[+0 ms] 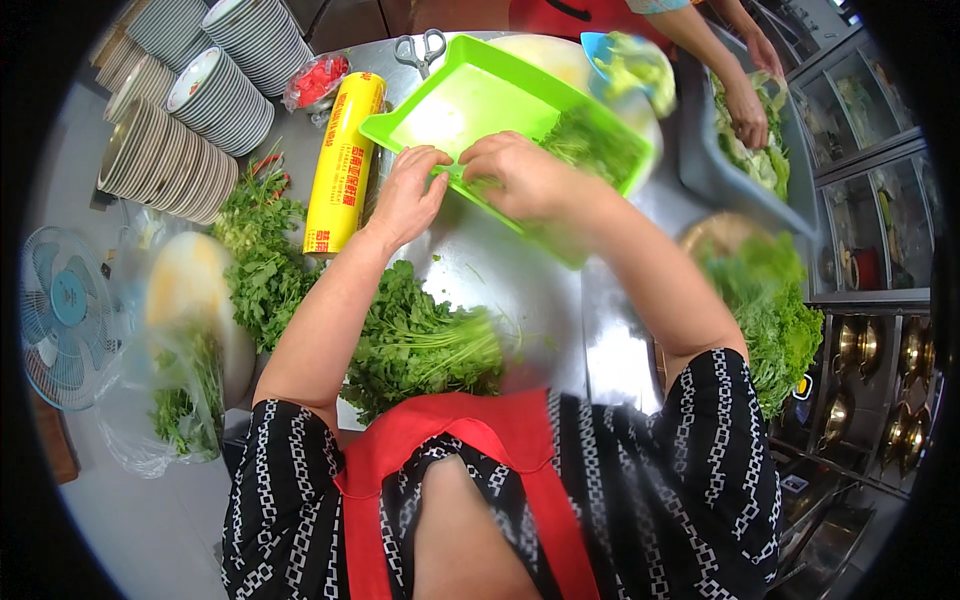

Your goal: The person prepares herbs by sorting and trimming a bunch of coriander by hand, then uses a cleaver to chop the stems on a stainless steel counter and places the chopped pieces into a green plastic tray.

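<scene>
A bright green plastic tray [517,69] lies tilted across the steel table before me, with chopped green herbs [592,146] gathered at its right end. My left hand [409,187] is at the tray's near edge, thumb and fingers apart around a bit of green I cannot make out. Just to its right, my right hand [517,172] reaches over the near rim with bent fingers. Blur and the hand itself hide what may be under them. Closer to my body, a bunch of leafy cilantro [427,337] lies with its stems pointing right.
Left of the tray are a yellow cling-film box [341,165], more herbs [262,262] and stacked bowls [221,101]. Scissors [420,52] lie beyond. At right, another person's hand [742,112] is in a grey bin [709,176] of leaves, near lettuce [795,330].
</scene>
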Motion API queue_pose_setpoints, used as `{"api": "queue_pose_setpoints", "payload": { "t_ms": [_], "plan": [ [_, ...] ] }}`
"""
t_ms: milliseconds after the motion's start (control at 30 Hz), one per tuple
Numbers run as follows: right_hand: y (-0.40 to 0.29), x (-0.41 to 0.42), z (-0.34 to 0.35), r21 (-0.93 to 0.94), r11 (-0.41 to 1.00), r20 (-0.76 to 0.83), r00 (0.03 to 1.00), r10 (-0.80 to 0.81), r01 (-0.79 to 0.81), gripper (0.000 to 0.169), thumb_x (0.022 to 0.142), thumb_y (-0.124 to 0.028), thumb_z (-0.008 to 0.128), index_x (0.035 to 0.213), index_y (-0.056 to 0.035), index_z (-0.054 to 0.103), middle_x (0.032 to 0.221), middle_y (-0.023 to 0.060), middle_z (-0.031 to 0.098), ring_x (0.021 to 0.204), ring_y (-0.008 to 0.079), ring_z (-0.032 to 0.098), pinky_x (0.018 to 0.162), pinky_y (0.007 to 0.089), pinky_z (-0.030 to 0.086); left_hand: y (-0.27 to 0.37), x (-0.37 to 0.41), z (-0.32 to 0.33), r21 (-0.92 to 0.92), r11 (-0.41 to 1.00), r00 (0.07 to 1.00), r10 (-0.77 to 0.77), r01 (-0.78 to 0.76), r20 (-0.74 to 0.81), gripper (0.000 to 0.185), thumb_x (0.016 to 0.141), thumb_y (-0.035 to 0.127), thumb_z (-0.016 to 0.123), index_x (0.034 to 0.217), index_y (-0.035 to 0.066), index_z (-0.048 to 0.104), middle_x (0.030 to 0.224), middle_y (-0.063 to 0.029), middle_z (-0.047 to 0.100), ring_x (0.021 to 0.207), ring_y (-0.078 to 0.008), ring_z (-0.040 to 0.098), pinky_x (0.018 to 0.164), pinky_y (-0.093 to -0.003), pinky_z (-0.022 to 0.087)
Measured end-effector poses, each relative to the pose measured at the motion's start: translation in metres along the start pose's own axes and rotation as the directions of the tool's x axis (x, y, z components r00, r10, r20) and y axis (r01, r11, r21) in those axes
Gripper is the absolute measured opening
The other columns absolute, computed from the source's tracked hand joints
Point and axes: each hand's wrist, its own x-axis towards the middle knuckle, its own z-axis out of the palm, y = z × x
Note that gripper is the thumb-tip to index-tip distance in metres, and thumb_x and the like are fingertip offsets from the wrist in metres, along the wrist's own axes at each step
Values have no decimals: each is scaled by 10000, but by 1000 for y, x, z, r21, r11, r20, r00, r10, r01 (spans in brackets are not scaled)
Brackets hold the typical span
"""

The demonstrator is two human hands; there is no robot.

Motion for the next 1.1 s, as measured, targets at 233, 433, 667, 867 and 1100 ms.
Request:
{"api": "queue_pose_setpoints", "payload": {
  "t_ms": [233,433,667,867,1100],
  "plan": [
    [-3,-32,-50,19,960,-134,950,281,-281,195,739,-62,583,916,4,632,951,146,619,932,325,581,815,394,466,31,17,-2,-102,989,983,120,-107,136,253,790,23,603,1042,35,575,1112,-117,573,1021,-271,545,860,-336,446],
    [-22,-88,-57,150,909,-169,896,410,-388,162,770,-43,587,918,8,626,902,156,619,809,297,618,741,369,488,37,28,8,-88,989,976,135,-122,168,320,801,25,591,1119,23,560,1171,-137,550,1064,-281,523,893,-337,431],
    [-56,-128,-53,220,885,-218,864,454,-410,158,785,-38,599,937,5,610,896,167,628,818,322,621,724,375,498,45,26,24,67,986,931,119,-151,346,431,941,222,448,1296,-20,425,1357,-214,404,1301,-339,336,1092,-392,260],
    [-70,-137,-53,244,867,-197,853,483,-435,151,789,-50,597,930,3,611,894,165,628,817,332,613,721,376,495,53,15,32,220,933,909,191,-286,371,477,950,261,418,1317,-41,380,1380,-225,366,1316,-359,300,1100,-402,239],
    [-69,-130,-42,222,882,-300,831,467,-415,131,788,-41,589,908,5,611,896,162,627,827,348,602,725,377,492,46,30,33,-49,997,996,63,-59,70,476,959,305,391,1255,-62,456,1356,-247,391,1298,-351,333,1089,-383,250]
  ]
}}
